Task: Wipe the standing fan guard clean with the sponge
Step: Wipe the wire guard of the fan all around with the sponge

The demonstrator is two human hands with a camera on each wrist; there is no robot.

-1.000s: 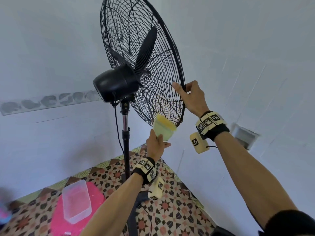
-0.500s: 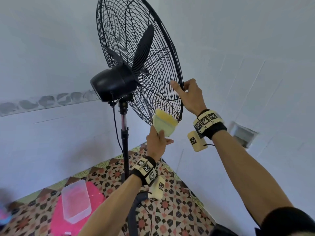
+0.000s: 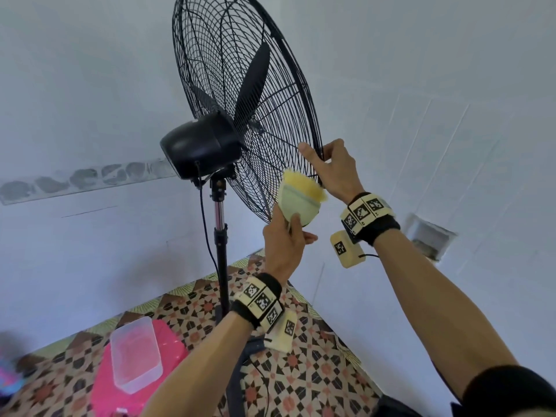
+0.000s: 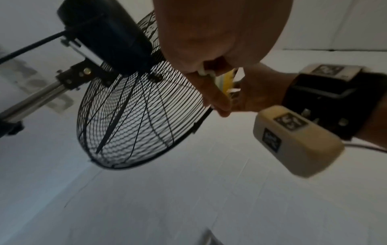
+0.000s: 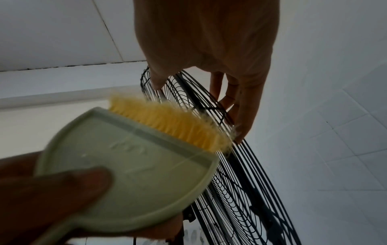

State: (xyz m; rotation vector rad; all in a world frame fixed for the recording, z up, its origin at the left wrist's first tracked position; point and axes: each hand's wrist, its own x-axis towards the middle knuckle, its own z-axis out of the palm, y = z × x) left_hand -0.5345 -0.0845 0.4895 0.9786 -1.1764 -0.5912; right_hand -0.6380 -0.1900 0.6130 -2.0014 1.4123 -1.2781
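Brush (image 3: pixel 301 200) now nearer right hand (image 3: pixel 334 167); guard (image 3: pixel 240 85) gripped.

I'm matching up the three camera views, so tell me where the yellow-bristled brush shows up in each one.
Head: brush at centre, held up by the left hand, bristles against the fan guard's lower edge.
Left wrist: only a yellow sliver at upper centre, beyond the palm.
Right wrist: fills the lower left, bristles on the wires.
Shared landmark: the guard's black rim, gripped by the right hand.
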